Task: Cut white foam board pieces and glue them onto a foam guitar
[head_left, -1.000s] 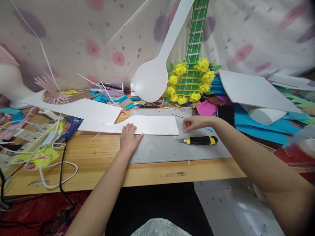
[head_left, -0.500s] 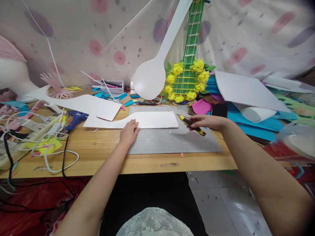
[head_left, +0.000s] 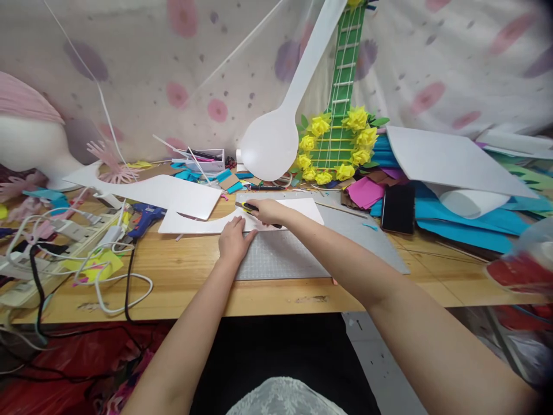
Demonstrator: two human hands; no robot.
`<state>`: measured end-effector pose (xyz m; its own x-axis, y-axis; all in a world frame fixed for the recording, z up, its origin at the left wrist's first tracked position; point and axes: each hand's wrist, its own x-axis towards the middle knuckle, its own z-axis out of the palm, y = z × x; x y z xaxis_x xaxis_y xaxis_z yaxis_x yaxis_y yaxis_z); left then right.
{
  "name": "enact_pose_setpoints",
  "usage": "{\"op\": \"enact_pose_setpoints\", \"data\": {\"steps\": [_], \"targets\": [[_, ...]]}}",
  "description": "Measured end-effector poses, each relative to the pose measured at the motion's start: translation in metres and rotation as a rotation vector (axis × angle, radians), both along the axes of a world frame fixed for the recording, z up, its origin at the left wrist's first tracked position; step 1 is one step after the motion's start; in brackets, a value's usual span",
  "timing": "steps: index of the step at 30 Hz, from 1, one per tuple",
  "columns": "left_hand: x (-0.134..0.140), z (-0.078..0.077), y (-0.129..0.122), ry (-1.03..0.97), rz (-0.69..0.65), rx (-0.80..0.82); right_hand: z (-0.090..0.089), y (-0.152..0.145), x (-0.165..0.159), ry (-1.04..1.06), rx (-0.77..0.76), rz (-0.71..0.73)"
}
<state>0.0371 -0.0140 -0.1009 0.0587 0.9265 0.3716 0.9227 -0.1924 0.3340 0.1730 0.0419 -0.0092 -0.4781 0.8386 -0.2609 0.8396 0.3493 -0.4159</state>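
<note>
A white foam board piece (head_left: pixel 298 213) with a curved upper edge lies across a grey cutting mat (head_left: pixel 285 253). My left hand (head_left: pixel 233 239) rests on its near edge, fingers stretched out flat. My right hand (head_left: pixel 270 211) is closed around a yellow and black utility knife (head_left: pixel 249 206). The knife's front end points left, over the board's upper edge where the curve begins, just above my left fingertips. Whether the blade touches the foam cannot be made out. A second white foam board piece (head_left: pixel 181 195) partly overlaps the first on the left.
A blue glue gun (head_left: pixel 147 218) and tangled cables (head_left: pixel 97 271) lie left. Behind the mat stand a white spoon-shaped cutout (head_left: pixel 270 144) and a green guitar-like model (head_left: pixel 341 86) with yellow flowers. A black phone (head_left: pixel 398 208) and stacked blue sheets (head_left: pixel 462 230) lie right.
My right hand has carried the utility knife left, from beyond the board's right end to over its curved edge. My left hand stays on the board. The view has shifted slightly.
</note>
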Motion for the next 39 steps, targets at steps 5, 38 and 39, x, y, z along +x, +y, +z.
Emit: {"op": "enact_pose_setpoints", "data": {"steps": [5,38,39], "targets": [[0.0,0.002,0.0,-0.014,-0.013,-0.043,0.004,-0.002,0.001,-0.036,0.003,0.06],[0.002,0.005,0.001,-0.011,-0.016,-0.062,0.031,-0.008,0.002,-0.34,0.073,0.243],[0.002,0.006,0.0,-0.006,-0.015,-0.062,0.033,-0.009,0.006,-0.341,0.053,0.235]]}}
